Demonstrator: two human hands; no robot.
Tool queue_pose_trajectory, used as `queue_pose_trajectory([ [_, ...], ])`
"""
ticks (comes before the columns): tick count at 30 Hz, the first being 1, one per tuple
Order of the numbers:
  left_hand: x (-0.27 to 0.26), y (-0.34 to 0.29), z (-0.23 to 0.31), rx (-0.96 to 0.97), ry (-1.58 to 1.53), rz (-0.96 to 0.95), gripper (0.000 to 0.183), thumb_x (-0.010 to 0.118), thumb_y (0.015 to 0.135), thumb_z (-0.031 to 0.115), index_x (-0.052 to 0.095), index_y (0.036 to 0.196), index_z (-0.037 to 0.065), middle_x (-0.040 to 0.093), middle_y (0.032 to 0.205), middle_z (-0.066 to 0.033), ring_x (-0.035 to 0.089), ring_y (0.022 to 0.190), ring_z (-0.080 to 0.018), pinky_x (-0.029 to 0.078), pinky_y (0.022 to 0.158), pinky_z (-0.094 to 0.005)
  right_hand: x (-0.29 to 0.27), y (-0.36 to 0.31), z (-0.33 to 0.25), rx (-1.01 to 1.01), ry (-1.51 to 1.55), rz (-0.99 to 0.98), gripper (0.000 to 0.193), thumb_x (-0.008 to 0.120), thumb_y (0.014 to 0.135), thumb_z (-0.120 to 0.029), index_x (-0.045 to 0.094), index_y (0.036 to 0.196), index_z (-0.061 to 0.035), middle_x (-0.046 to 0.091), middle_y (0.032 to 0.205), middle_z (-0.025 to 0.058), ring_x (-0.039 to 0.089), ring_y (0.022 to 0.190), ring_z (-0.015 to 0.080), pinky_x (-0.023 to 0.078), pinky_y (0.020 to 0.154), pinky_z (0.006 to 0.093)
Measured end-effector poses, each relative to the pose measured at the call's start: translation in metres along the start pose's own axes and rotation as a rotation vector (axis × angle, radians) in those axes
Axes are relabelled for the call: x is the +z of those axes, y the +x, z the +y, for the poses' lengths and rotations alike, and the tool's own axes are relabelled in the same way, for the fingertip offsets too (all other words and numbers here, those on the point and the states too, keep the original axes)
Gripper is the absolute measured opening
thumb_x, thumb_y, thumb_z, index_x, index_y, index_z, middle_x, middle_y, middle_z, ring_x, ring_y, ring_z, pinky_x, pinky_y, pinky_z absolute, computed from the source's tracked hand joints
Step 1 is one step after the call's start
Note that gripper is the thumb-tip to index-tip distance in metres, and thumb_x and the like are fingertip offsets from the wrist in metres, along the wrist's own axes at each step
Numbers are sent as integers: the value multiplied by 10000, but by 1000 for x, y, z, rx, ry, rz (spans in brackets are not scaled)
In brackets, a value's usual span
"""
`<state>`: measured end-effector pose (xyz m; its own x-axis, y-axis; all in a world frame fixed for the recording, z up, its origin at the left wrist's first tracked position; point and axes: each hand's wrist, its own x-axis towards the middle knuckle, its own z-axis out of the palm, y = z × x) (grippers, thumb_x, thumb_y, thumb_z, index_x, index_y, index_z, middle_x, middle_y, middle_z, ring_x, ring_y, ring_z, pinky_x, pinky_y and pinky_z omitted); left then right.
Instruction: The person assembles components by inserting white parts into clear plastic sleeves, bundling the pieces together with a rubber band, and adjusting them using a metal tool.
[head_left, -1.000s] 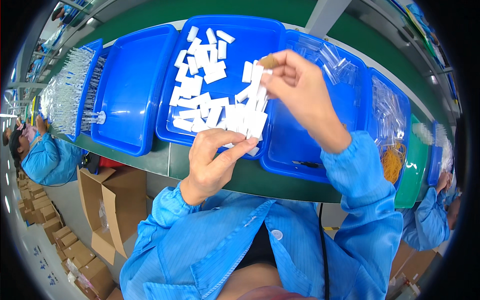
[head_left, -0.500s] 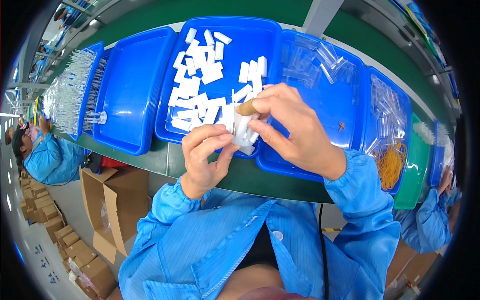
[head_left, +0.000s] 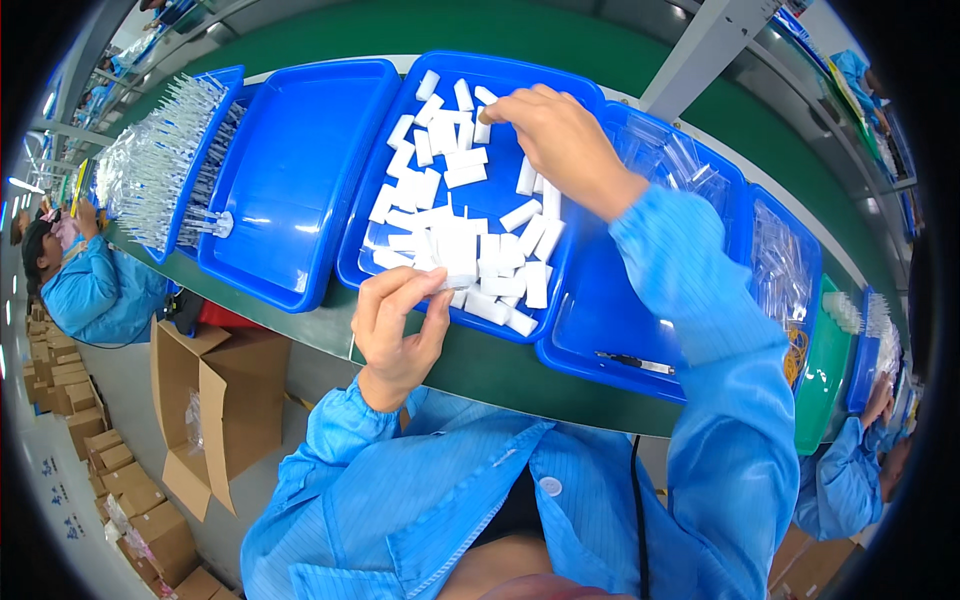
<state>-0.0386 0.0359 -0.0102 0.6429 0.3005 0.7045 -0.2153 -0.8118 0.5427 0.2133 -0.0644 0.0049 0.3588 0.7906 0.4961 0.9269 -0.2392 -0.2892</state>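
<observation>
My left hand (head_left: pixel 395 325) pinches a white rectangular piece (head_left: pixel 457 257) between thumb and fingers, above the near part of a blue tray (head_left: pixel 352 262). Loose small white blocks (head_left: pixel 466 168) lie scattered in that tray, some overlapping. My right hand (head_left: pixel 560 135) reaches over its far right part, fingers bent down at a white block (head_left: pixel 482 128). A tan cover sits on one fingertip there. The right thumb is hidden, so I cannot tell whether the block is gripped.
Left stand a blue tray (head_left: pixel 290 180) and a bin of thin clear-and-white parts (head_left: pixel 165 160). Rightward, partly behind my arm, a blue tray (head_left: pixel 590 300) holds clear plastic pieces (head_left: pixel 690 165) and a slim black-and-silver tool (head_left: pixel 637 362). A cardboard box (head_left: pixel 215 400) stands below the table edge.
My right hand has left the piece held at my left hand and moved away to the far white blocks. The left hand keeps its pinch. The whole view has shifted and tilted slightly.
</observation>
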Motion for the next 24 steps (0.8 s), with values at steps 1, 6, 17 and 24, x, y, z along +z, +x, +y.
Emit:
queue_pose_trajectory([
  [1, 0, 0, 0, 3, 1, 2, 407, 784, 682, -87, 666, 1052, 36, 636, 948, -104, 644, 809, -221, 524, 651, -298, 8, 8, 6, -2, -2, 3, 252, 591, 844, -5, 700, 1043, -116, 695, 974, 63, 607, 973, 251, 462, 846, 385],
  [6, -6, -3, -3, -14, 22, 11, 417, 793, 678, -88, 681, 1057, 44, 636, 925, -94, 646, 778, -211, 526, 633, -284, 23, 31, 2, -223, -331, -260, 256, 624, 816, -24, 684, 1058, -80, 694, 981, 50, 618, 1008, 213, 469, 877, 358],
  [17, -3, 1, -1, 49, 4, -70, 360, 766, 710, -101, 687, 1032, 39, 621, 1028, -117, 629, 890, -222, 526, 742, -303, 26, 20, -9, -52, -261, -311, 288, 694, 754, -27, 630, 1034, -42, 660, 957, 107, 624, 976, 291, 546, 815, 390],
  [24, 1, 3, 6, 87, -60, -116, 385, 770, 685, -106, 688, 1027, 51, 645, 1119, -158, 673, 875, -252, 569, 700, -299, -10, 10, -29, 265, 216, -53, 280, 686, 798, -58, 620, 1069, -36, 658, 879, 98, 662, 781, 203, 538, 667, 333],
])
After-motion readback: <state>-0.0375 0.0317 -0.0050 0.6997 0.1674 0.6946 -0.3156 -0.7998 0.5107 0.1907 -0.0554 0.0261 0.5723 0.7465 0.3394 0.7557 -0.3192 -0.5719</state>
